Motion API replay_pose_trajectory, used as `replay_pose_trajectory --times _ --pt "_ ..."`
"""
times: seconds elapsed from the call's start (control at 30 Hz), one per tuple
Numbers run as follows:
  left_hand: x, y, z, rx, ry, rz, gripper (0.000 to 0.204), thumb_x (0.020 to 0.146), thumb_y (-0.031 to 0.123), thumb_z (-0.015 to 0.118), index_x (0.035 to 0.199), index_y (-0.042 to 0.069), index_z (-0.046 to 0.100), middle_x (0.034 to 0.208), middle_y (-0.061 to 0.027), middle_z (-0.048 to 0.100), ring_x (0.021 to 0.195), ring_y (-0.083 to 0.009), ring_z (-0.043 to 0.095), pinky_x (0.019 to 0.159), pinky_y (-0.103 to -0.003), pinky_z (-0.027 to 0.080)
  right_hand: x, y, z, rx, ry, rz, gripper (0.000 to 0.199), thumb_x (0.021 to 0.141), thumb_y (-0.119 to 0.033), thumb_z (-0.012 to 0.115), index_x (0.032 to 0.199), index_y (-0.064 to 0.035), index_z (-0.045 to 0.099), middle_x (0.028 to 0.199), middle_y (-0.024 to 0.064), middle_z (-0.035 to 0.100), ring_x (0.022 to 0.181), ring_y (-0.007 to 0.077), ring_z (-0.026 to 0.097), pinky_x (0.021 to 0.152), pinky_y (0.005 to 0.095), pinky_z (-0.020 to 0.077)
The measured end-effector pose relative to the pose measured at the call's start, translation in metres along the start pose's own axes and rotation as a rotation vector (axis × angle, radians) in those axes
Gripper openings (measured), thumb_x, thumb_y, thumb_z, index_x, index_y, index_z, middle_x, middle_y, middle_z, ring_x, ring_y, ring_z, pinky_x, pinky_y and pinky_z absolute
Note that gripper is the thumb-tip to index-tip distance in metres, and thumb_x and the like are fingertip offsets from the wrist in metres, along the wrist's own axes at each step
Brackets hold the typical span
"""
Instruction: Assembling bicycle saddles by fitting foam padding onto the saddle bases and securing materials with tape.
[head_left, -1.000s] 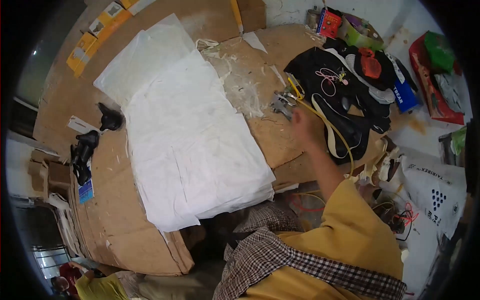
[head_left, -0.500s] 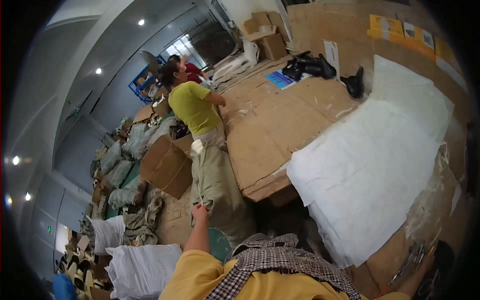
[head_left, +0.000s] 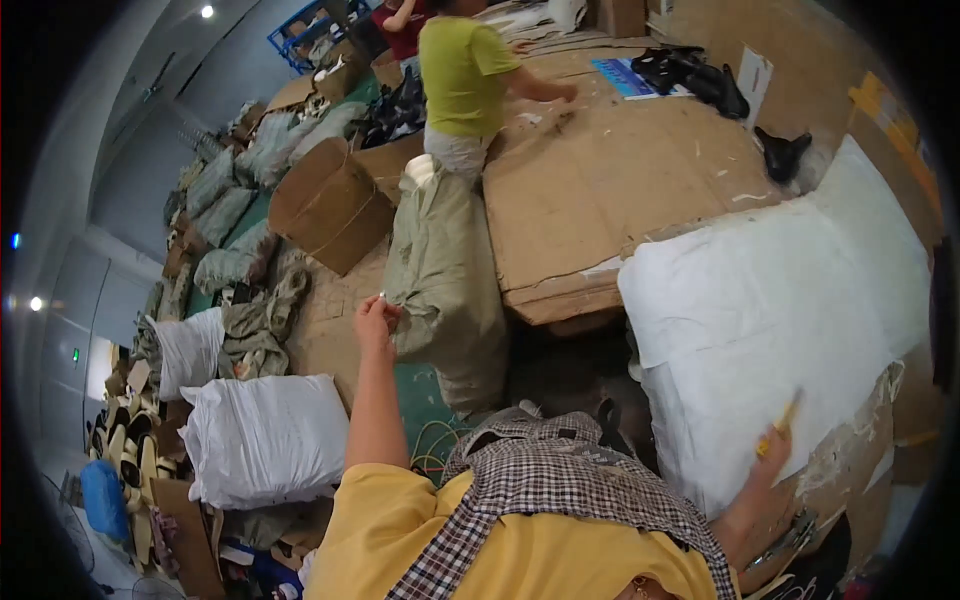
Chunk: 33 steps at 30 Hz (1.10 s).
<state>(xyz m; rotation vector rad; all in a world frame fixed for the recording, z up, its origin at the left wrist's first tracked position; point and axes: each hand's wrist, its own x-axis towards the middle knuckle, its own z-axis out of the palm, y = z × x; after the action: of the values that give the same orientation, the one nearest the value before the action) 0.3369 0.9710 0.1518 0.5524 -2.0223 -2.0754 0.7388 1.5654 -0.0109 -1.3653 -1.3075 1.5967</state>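
Sack [head_left: 445, 270] of grey-green woven cloth, tall and full, is shown standing upright on the floor against the edge of the cardboard-covered table [head_left: 610, 190], between the person and a co-worker in a yellow-green shirt [head_left: 462, 65]. The left hand [head_left: 375, 320] is seen raised with arm extended, its fingers pinched together at the sack's near side, apparently closed on a fold of the cloth or a small pale object; which of the two cannot be told. The right hand [head_left: 770, 465] is held low over the near corner of the table, closed around a slim yellow tool [head_left: 783, 420] whose tip rests on the white sheet [head_left: 780, 300] spread there. The step in hand is judged to be taking hold of the sack while the work on the sheet is paused. A firmer, fuller grip on the cloth would probably be called for next, since a full sack is likely to be heavy and to sag. White filled bags [head_left: 265, 435] and a large cardboard box [head_left: 330, 205] are shown on the floor to the left.
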Motion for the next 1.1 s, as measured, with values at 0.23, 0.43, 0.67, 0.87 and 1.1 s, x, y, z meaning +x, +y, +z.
replay_pose_trajectory --times 0.23,0.43,0.67,0.87,1.1 --pt "0.021 0.018 -0.052 -0.11 -0.13 -0.009 0.011 0.085 0.013 0.051 0.093 0.006 0.052 0.069 -0.0046 0.059 0.068 -0.0189 0.061 0.067 -0.031 0.045 -0.244 -0.064 0.366 -0.002 -1.414 0.284 0.039 0.085 -0.008 0.052 0.122 -0.0031 0.041 0.088 0.0088 0.056 0.062 0.0131 0.057 0.055 0.0263 0.049" --pt "0.03 0.041 -0.035 -0.12 -0.192 -0.039 0.009 0.085 0.009 0.051 0.091 0.002 0.053 0.067 -0.0062 0.057 0.063 -0.0208 0.061 0.066 -0.032 0.049 -0.345 -0.046 0.505 -0.433 -1.63 -0.207 0.034 0.081 -0.018 0.055 0.11 -0.0021 0.049 0.07 0.0125 0.058 0.057 0.0221 0.058 0.051 0.0354 0.0455" --pt "0.055 0.103 -0.063 -0.477 -0.107 0.092 0.008 0.085 0.01 0.051 0.088 0.002 0.052 0.058 -0.0003 0.044 0.044 -0.0093 0.037 0.052 -0.024 0.038 -0.358 -0.014 0.478 -0.854 -2.143 -0.679 0.036 0.074 -0.023 0.061 0.106 -0.0054 0.057 0.089 0.0184 0.062 0.084 0.0358 0.059 0.076 0.0424 0.046" --pt "0.069 0.138 -0.09 -0.264 -0.075 0.126 0.01 0.087 0.012 0.05 0.087 0.003 0.052 0.056 0.0017 0.039 0.039 -0.0069 0.029 0.051 -0.025 0.036 -0.332 -0.029 0.51 -0.435 -1.674 0.114 0.037 0.082 -0.013 0.053 0.117 -0.0057 0.048 0.072 0.0044 0.055 0.047 0.0089 0.051 0.043 0.0251 0.0425" --pt "0.083 0.145 -0.059 -0.371 -0.295 0.099 0.01 0.087 0.012 0.048 0.092 0.003 0.052 0.054 0.0031 0.034 0.039 -0.0063 0.028 0.05 -0.025 0.032 -0.382 -0.039 0.65 -0.279 -1.774 -0.1 0.037 0.081 -0.014 0.051 0.116 -0.0045 0.047 0.074 0.0076 0.055 0.048 0.0131 0.054 0.045 0.0285 0.0442"
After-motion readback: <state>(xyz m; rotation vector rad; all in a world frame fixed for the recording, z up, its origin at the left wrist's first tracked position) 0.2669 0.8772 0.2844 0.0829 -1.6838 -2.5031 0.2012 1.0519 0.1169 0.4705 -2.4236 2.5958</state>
